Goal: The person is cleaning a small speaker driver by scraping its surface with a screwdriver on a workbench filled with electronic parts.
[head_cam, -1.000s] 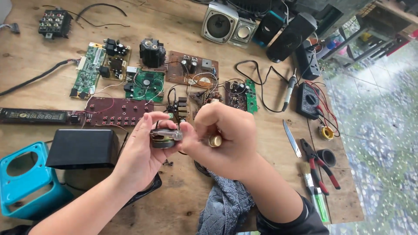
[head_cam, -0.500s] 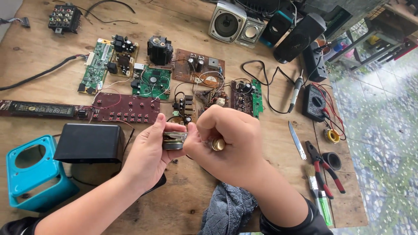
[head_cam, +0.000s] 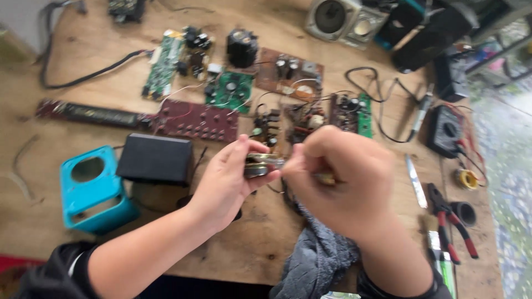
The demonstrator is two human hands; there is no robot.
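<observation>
My left hand (head_cam: 224, 185) grips a small round metal part, likely a little speaker (head_cam: 260, 165), above the middle of the wooden table (head_cam: 260, 243). My right hand (head_cam: 341, 180) is closed in a fist right beside it, its fingertips touching the part's right edge, with a small brass-coloured piece (head_cam: 327, 178) showing between the fingers. What the right hand holds is blurred. A grey cloth (head_cam: 318, 260) lies under the right wrist.
Several circuit boards (head_cam: 230, 91) and wires spread across the table's far half. A black box (head_cam: 156, 159) and a turquoise casing (head_cam: 91, 188) sit at left. Red-handled pliers (head_cam: 451, 224), a multimeter (head_cam: 446, 130), a blade (head_cam: 415, 180) and speakers (head_cam: 343, 19) lie at right.
Both hands stayed together on the small round part while the view shifted; the hands now sit slightly lower and more to the right, and the picture is more blurred.
</observation>
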